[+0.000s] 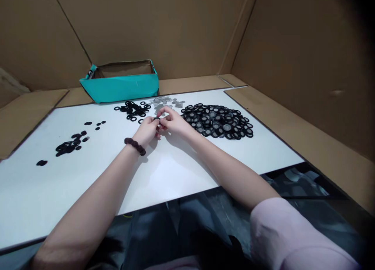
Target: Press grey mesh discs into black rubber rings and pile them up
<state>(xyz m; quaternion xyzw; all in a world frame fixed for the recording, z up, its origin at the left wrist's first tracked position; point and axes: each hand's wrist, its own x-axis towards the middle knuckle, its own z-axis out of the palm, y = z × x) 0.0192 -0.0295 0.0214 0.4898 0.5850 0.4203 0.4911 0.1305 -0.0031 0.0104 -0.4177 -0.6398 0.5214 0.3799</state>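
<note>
Near the middle of the white board (152, 176), my left hand (147, 131) and my right hand (172, 121) meet with fingertips closed around one small black ring piece (156, 119). Just right of my right hand lies a large pile of black rings with grey centres (216, 121). Behind my hands is a scatter of grey translucent discs (164, 102). Black open rings (133, 109) lie behind and left of my left hand. Farther left sits a loose group of small black discs (70, 145). The fingers partly hide the held piece.
A turquoise box (123, 88) with an open top stands at the back left, beyond the board's rear edge. Cardboard walls (164, 31) rise behind and on the right. Two black discs (41, 163) lie apart at the far left.
</note>
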